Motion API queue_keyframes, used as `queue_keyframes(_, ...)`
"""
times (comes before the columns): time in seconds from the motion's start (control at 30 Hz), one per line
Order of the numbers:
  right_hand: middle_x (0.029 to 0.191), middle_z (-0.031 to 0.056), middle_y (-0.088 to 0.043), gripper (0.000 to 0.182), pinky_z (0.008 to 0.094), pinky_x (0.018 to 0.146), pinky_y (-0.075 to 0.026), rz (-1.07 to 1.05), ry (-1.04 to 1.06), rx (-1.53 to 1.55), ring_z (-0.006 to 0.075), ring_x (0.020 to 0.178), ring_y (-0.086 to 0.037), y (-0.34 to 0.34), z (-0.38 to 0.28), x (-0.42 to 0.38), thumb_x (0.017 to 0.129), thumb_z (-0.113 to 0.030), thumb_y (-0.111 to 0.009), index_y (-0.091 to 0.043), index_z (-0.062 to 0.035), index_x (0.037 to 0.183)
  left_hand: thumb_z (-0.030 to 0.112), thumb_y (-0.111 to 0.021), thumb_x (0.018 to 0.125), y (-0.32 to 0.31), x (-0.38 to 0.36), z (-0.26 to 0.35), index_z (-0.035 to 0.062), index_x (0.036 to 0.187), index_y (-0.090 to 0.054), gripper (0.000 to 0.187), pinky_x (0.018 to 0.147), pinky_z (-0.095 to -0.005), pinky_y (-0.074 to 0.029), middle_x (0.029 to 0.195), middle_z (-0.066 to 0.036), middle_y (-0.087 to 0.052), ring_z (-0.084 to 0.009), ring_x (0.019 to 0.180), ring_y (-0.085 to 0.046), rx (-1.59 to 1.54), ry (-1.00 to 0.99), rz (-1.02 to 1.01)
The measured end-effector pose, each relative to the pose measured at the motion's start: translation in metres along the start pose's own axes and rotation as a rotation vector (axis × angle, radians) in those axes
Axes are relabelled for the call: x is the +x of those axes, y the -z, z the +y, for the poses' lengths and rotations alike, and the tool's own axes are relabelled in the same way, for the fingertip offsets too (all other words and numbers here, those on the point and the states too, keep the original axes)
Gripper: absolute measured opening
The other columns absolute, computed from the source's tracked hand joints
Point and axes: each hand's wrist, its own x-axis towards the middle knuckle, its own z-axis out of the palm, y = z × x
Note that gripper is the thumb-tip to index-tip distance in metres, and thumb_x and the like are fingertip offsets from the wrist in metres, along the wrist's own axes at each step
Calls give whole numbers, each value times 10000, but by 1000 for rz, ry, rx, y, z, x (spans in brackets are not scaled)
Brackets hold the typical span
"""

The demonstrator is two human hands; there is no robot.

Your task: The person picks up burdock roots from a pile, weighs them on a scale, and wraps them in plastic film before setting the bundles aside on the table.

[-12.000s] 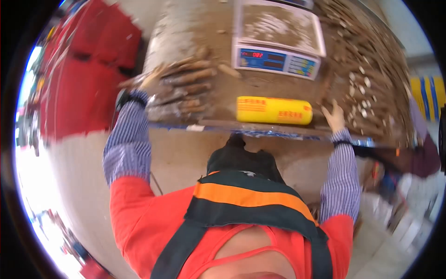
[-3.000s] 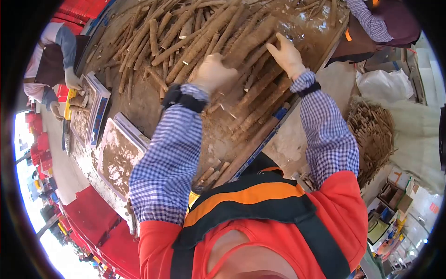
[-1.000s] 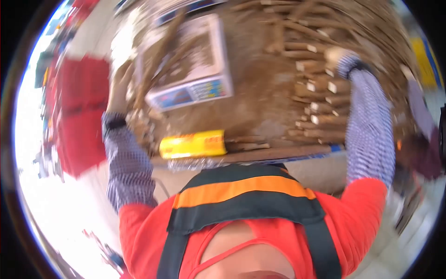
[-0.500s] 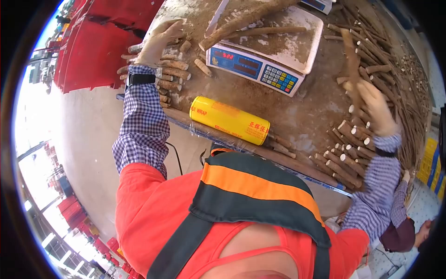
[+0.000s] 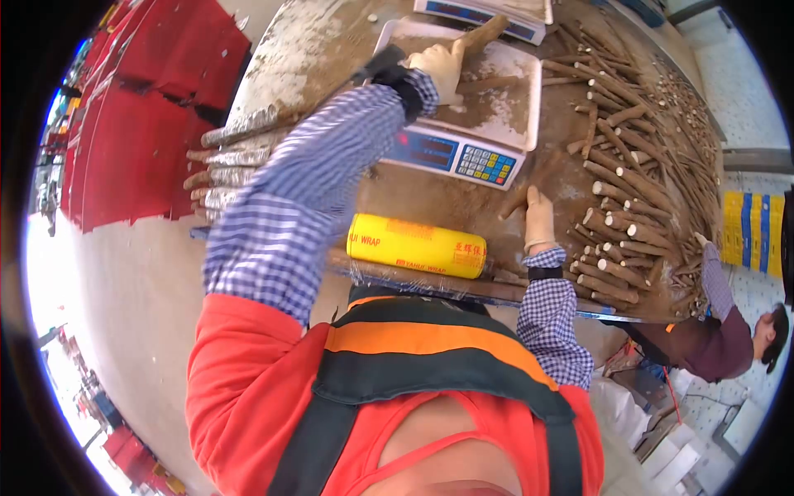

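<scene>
Left hand point(image 5: 437, 73) clamped on thick brown bark-covered root point(image 5: 485, 35), over white-and-blue plastic digital scale point(image 5: 486, 162). Right hand point(image 5: 539, 221) at blurred short brown root piece point(image 5: 514, 203), can't tell if clamped. Nearer the body, yellow cylindrical wrap roll point(image 5: 416, 245); rightward, pile of cut brown roots point(image 5: 648, 188).

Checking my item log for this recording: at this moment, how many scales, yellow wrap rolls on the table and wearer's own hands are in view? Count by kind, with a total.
Scales: 2 (front scale, rear scale)
Yellow wrap roll: 1
Wearer's hands: 2 (left hand, right hand)
Total: 5
</scene>
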Motion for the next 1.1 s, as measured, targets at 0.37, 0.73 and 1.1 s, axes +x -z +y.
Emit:
queue_keyframes(0.37, 1316, 220, -518, 549, 400, 972, -460, 210, 286, -315, 360, 1180, -537, 7, -49, -54, 906, -317, -643, -496, -3, 1331, 248, -739, 758, 20, 5, -26, -30, 1056, -638, 420, 668, -286, -506, 844, -85, -654, -172, 718, -612, -1213, 71, -288)
queue_keyframes(0.73, 1135, 139, -644, 471, 312, 831, -518, -414, 233, 251, 210, 1032, -623, 8, -117, -169, 798, -114, -754, -559, 0, 1212, 290, -809, 790, -26, -230, 117, -16, 1226, -520, 607, 928, -324, -486, 1104, -102, -626, -230, 1061, -595, -1867, -225, 42)
queue_keyframes(1.1, 1190, 169, -610, 555, 409, 943, -478, -111, 496, -359, 349, 1109, -588, 52, -39, -218, 786, -157, -724, -524, -83, 1298, 554, -320, 975, -99, -325, 34, -8, 1142, -666, 680, 1088, -666, -173, 1145, -173, -665, -313, 1218, -528, -118, 578, -366)
